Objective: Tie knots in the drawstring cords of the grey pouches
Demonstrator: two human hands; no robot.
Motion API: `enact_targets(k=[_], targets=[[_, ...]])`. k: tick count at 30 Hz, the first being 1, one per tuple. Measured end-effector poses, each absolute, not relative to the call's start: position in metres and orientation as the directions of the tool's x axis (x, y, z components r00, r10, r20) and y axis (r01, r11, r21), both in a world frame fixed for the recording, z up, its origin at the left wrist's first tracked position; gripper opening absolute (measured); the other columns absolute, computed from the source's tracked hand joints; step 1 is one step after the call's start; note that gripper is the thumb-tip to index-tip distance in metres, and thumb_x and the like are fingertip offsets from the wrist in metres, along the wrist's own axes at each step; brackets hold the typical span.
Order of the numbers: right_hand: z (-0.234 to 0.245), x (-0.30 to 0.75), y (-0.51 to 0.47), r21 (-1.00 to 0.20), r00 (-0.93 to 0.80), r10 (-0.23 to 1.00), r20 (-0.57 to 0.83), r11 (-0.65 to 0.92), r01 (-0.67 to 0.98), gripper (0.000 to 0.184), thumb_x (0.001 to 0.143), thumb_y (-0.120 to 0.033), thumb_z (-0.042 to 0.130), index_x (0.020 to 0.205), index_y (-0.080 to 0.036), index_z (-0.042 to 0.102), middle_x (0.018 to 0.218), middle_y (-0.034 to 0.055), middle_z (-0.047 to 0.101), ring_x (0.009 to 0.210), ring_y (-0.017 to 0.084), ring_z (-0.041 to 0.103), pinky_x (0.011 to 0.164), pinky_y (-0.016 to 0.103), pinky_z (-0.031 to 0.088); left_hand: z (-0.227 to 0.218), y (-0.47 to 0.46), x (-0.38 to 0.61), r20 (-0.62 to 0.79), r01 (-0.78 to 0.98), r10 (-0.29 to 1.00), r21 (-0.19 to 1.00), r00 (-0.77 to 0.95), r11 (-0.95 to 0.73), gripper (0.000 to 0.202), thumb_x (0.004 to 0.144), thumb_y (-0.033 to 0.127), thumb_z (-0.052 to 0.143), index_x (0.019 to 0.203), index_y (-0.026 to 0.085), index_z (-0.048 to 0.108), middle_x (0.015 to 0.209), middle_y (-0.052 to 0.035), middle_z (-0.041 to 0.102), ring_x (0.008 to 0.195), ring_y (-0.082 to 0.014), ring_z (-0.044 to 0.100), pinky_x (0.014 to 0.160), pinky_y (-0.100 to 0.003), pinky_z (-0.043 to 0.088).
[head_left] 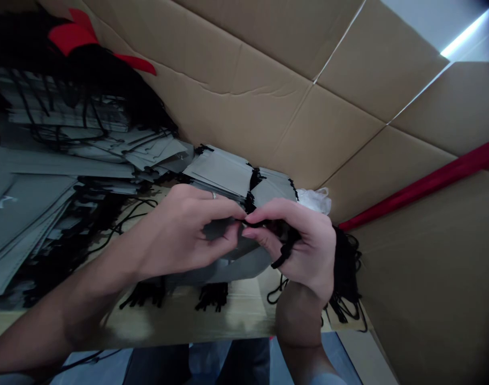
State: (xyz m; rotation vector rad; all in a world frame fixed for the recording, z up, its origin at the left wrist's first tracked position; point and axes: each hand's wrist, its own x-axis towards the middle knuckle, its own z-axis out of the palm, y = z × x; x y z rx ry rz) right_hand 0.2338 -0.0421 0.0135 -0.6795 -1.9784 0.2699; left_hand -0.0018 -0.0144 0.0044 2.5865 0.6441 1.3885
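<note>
Fingertips nearly meeting, my left hand (pixel 184 230) and my right hand (pixel 308 246) pinch a short stretch of black cord (pixel 282 255) between them. More of the cord trails across my right palm. Under the hands lies a grey sheet or flat bag (pixel 244 269), largely covered by them. Black cord ends (pixel 212 297) stick out at its near side. Just beyond the fingers stand stacks of grey flat pieces (pixel 224 168) edged with black cord ends. Where the pinched cord runs behind the fingers cannot be seen.
On the left are large piles of grey flat pieces (pixel 31 214) and a black cord bundle with a red band (pixel 74 37). Brown cardboard (pixel 244 59) walls the back. Black cords (pixel 346 267) hang at the right, near a clear plastic bag (pixel 314 200) and a red strip (pixel 421 182).
</note>
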Motion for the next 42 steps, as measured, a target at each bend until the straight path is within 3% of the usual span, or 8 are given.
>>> enact_targets(k=[4,12,19,25,30,34,36,42], targets=[[0.011,0.232,-0.043,-0.453,-0.33,0.58,0.745,0.803,0.388,0.018,0.102,-0.011,0.092,0.111,-0.025,0.084,0.099,-0.0016,0.089,0.073,0.012,0.074,0.066,0.026,0.06,0.004,-0.016,0.006,0.76,0.32,0.541,0.444,0.359,-0.837,0.012,0.1,0.019,0.063,0.091,0.022,0.07,0.062,0.0071,0.059,0.048,-0.0069,0.045,0.05,-0.026,0.036],[0.012,0.234,-0.045,-0.471,-0.329,0.565,0.756,0.82,0.327,0.024,0.098,-0.007,0.095,0.111,-0.024,0.084,0.1,-0.0028,0.09,0.074,0.01,0.075,0.067,0.023,0.059,-0.001,-0.013,0.006,0.733,0.359,0.458,0.305,0.503,-0.882,0.022,0.118,0.02,0.058,0.104,0.02,0.075,0.076,0.0029,0.074,0.063,-0.0122,0.065,0.06,-0.027,0.041],[0.015,0.24,-0.049,-0.502,-0.263,0.606,0.75,0.782,0.37,0.029,0.095,-0.006,0.099,0.11,-0.027,0.084,0.096,-0.0045,0.087,0.072,0.012,0.075,0.064,0.025,0.058,0.015,-0.013,0.0,0.641,0.136,0.542,0.57,0.543,-0.81,0.013,0.112,0.019,0.07,0.105,0.019,0.081,0.081,0.0062,0.081,0.066,-0.0049,0.071,0.064,-0.013,0.051],[0.017,0.237,-0.049,-0.484,-0.359,0.602,0.713,0.793,0.37,0.021,0.098,-0.009,0.097,0.109,-0.022,0.083,0.095,-0.003,0.087,0.073,0.01,0.073,0.067,0.022,0.058,0.01,-0.015,0.003,0.596,0.16,0.642,0.661,0.481,-0.733,0.008,0.096,0.015,0.069,0.093,0.021,0.074,0.075,0.0053,0.077,0.061,-0.0087,0.069,0.054,-0.017,0.05],[0.017,0.235,-0.048,-0.453,-0.399,0.572,0.717,0.817,0.357,0.013,0.105,-0.012,0.09,0.11,-0.02,0.082,0.101,0.0012,0.09,0.086,0.012,0.082,0.076,0.021,0.064,0.006,-0.018,0.011,0.592,0.192,0.647,0.649,0.48,-0.736,0.009,0.099,0.015,0.059,0.1,0.024,0.06,0.08,0.0064,0.069,0.065,-0.0099,0.061,0.054,-0.022,0.044],[0.016,0.237,-0.047,-0.434,-0.364,0.567,0.739,0.814,0.386,0.016,0.103,-0.013,0.093,0.109,-0.022,0.083,0.096,-0.0012,0.088,0.074,0.01,0.075,0.069,0.021,0.061,0.003,-0.018,0.017,0.556,0.205,0.634,0.644,0.537,-0.737,0.013,0.111,0.015,0.05,0.112,0.025,0.059,0.087,0.0059,0.072,0.07,-0.0104,0.063,0.058,-0.023,0.043],[0.015,0.238,-0.045,-0.448,-0.347,0.584,0.734,0.8,0.4,0.015,0.102,-0.016,0.095,0.107,-0.023,0.083,0.09,-0.0022,0.085,0.068,0.01,0.07,0.064,0.022,0.059,0.002,-0.018,0.017,0.563,0.251,0.594,0.57,0.575,-0.782,0.018,0.113,0.014,0.047,0.104,0.023,0.061,0.082,0.0056,0.068,0.067,-0.0103,0.058,0.061,-0.026,0.041],[0.009,0.24,-0.033,-0.656,-0.293,0.665,0.687,0.741,0.145,0.021,0.096,-0.03,0.104,0.098,-0.024,0.084,0.074,-0.0027,0.08,0.053,0.012,0.067,0.05,0.024,0.051,0.014,-0.015,0.001,0.562,0.143,0.442,0.496,0.699,-0.856,0.027,0.112,0.012,0.045,0.089,0.022,0.055,0.074,0.0052,0.057,0.065,-0.0114,0.051,0.061,-0.028,0.039]])
